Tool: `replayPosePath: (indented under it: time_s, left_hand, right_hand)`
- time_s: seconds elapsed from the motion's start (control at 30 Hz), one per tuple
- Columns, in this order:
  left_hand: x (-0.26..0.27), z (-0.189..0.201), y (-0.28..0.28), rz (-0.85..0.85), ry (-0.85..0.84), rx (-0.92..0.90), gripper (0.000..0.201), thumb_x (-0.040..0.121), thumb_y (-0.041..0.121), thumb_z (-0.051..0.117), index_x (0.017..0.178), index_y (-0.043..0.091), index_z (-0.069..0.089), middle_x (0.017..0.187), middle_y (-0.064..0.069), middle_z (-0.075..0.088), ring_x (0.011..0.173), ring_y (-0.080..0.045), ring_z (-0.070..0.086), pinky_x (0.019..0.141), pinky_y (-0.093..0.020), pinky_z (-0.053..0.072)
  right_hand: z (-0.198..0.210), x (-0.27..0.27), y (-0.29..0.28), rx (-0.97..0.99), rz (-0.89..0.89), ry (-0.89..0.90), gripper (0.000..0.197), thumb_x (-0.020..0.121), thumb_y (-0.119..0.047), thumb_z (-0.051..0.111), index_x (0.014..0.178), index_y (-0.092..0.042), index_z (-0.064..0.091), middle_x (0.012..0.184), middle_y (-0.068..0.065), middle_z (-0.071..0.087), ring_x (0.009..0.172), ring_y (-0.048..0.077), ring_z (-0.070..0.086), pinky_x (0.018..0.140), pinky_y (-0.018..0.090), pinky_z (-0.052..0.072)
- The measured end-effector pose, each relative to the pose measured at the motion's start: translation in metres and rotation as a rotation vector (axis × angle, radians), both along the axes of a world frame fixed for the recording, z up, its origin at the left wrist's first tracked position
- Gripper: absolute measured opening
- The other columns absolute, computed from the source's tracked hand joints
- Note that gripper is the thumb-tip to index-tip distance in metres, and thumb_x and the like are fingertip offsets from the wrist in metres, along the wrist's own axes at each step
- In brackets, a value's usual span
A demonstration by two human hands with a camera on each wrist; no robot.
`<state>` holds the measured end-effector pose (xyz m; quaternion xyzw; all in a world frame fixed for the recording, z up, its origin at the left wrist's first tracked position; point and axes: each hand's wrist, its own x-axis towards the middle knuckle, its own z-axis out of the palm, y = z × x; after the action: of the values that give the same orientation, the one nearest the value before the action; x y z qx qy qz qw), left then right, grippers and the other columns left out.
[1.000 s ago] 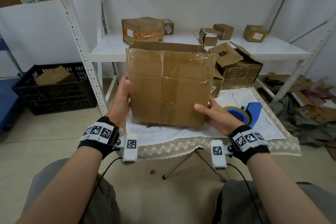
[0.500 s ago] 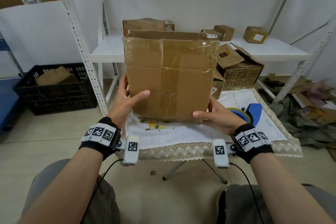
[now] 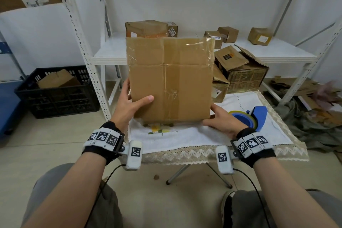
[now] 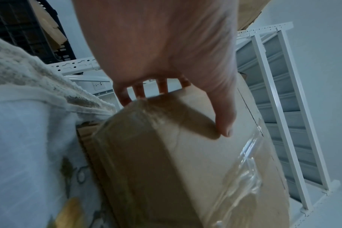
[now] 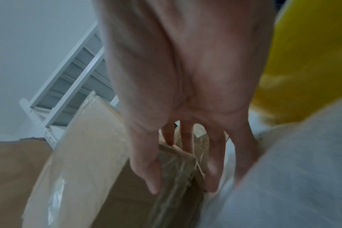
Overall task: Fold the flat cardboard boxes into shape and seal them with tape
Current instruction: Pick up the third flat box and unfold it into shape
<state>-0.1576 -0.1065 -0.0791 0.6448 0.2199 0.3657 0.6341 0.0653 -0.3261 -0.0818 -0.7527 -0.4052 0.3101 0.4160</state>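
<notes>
A brown cardboard box [image 3: 170,79] with clear tape on its seams stands tipped up over the white cloth-covered table [image 3: 185,140], its broad taped face toward me. My left hand [image 3: 129,105] grips its left edge, thumb on the front face and fingers behind. In the left wrist view the thumb [image 4: 224,123] presses on the box [image 4: 185,169]. My right hand [image 3: 222,122] holds the lower right corner, with thumb in front and fingers underneath; the right wrist view shows that hand [image 5: 185,77] at the box [image 5: 78,154] corner. A blue tape dispenser [image 3: 255,116] with a yellow roll lies right of it.
A white metal shelf [image 3: 111,55] behind the table carries several small boxes. An open printed box [image 3: 244,74] sits behind the table on the right. A black crate [image 3: 55,94] with cardboard stands on the floor at left. Flat cardboard and cloth [image 3: 314,116] lie at right.
The box has been lifted and tipped more upright, so its taped face turns toward me. My left thumb came round onto the front face; my right hand slid down to the lower right corner.
</notes>
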Motion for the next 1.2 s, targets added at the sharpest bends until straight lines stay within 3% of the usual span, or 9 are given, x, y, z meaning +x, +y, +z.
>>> replayPosePath:
  time_s: [0.17, 0.43, 0.53, 0.63, 0.73, 0.8, 0.93, 1.07, 1.2]
  left_hand:
    - [-0.003, 0.0, 0.002, 0.035, -0.024, -0.006, 0.102, 0.068, 0.038, 0.091, 0.152, 0.042, 0.033, 0.139, 0.01, 0.057, 0.121, -0.014, 0.062, 0.094, -0.036, 0.058]
    - [-0.004, 0.0, 0.0, 0.039, -0.019, 0.053, 0.101, 0.066, 0.036, 0.09, 0.151, 0.037, 0.034, 0.139, 0.008, 0.057, 0.122, -0.013, 0.061, 0.092, -0.032, 0.057]
    - [-0.003, 0.002, -0.004, 0.066, -0.041, 0.052, 0.09, 0.069, 0.033, 0.087, 0.144, 0.03, 0.037, 0.133, 0.007, 0.059, 0.115, -0.007, 0.063, 0.088, -0.027, 0.057]
    - [-0.004, 0.002, -0.007, 0.047, 0.0, 0.045, 0.09, 0.061, 0.061, 0.087, 0.131, 0.028, 0.041, 0.132, 0.005, 0.059, 0.115, -0.005, 0.062, 0.093, -0.029, 0.053]
    - [-0.003, -0.001, -0.006, 0.04, 0.074, 0.028, 0.105, 0.047, 0.082, 0.08, 0.124, 0.023, 0.04, 0.13, 0.002, 0.057, 0.119, -0.011, 0.059, 0.102, -0.042, 0.051]
    - [-0.003, 0.001, -0.007, 0.041, 0.076, 0.003, 0.111, 0.044, 0.087, 0.077, 0.125, 0.022, 0.038, 0.131, 0.003, 0.056, 0.118, -0.01, 0.058, 0.101, -0.043, 0.05]
    - [-0.002, 0.006, -0.011, 0.067, 0.029, 0.093, 0.113, 0.055, 0.078, 0.08, 0.145, 0.033, 0.029, 0.145, 0.004, 0.05, 0.127, -0.009, 0.054, 0.105, -0.039, 0.048]
    - [0.0, 0.011, -0.01, 0.063, -0.043, 0.176, 0.101, 0.069, 0.063, 0.083, 0.152, 0.046, 0.027, 0.153, 0.007, 0.045, 0.139, -0.015, 0.047, 0.114, -0.049, 0.041]
    - [0.001, 0.023, -0.012, 0.109, -0.105, 0.217, 0.104, 0.069, 0.068, 0.079, 0.154, 0.035, 0.031, 0.15, 0.004, 0.05, 0.137, -0.014, 0.05, 0.114, -0.048, 0.042]
  right_hand:
    - [0.003, 0.001, 0.0, 0.07, -0.02, 0.109, 0.055, 0.094, -0.014, 0.071, 0.13, -0.048, 0.047, 0.132, 0.001, 0.062, 0.103, 0.018, 0.073, 0.088, 0.041, 0.061]
    - [0.002, -0.002, 0.004, 0.218, -0.063, 0.112, 0.076, 0.083, 0.01, 0.071, 0.142, -0.03, 0.047, 0.119, 0.01, 0.061, 0.115, 0.04, 0.062, 0.098, 0.05, 0.053]
    - [0.001, -0.001, 0.004, 0.158, 0.013, 0.198, 0.086, 0.08, -0.01, 0.083, 0.151, -0.028, 0.038, 0.127, 0.009, 0.065, 0.115, 0.025, 0.067, 0.102, 0.041, 0.054]
    - [-0.001, -0.007, 0.004, 0.083, 0.041, 0.204, 0.063, 0.08, -0.047, 0.08, 0.135, -0.031, 0.052, 0.129, -0.003, 0.068, 0.111, 0.006, 0.067, 0.098, 0.028, 0.053]
    - [-0.006, -0.006, 0.005, 0.104, 0.027, 0.101, 0.052, 0.076, -0.056, 0.082, 0.12, -0.037, 0.061, 0.126, -0.003, 0.071, 0.115, 0.012, 0.068, 0.102, 0.037, 0.054]
    - [-0.006, -0.005, 0.007, 0.146, 0.034, 0.092, 0.058, 0.073, -0.045, 0.087, 0.121, -0.04, 0.055, 0.13, -0.001, 0.066, 0.119, 0.015, 0.065, 0.104, 0.036, 0.053]
    - [0.004, -0.008, 0.016, 0.325, -0.08, 0.11, 0.119, 0.057, -0.058, 0.095, 0.153, -0.038, 0.026, 0.153, -0.002, 0.046, 0.135, 0.013, 0.052, 0.113, 0.044, 0.045]
    - [0.026, -0.016, 0.018, 0.583, -0.156, 0.016, 0.11, 0.072, -0.057, 0.086, 0.156, -0.052, 0.016, 0.165, -0.011, 0.028, 0.15, 0.012, 0.033, 0.122, 0.051, 0.032]
    - [0.042, -0.023, 0.018, 0.77, -0.163, -0.044, 0.097, 0.085, -0.04, 0.079, 0.161, -0.035, 0.019, 0.164, -0.012, 0.031, 0.149, 0.008, 0.034, 0.12, 0.051, 0.034]
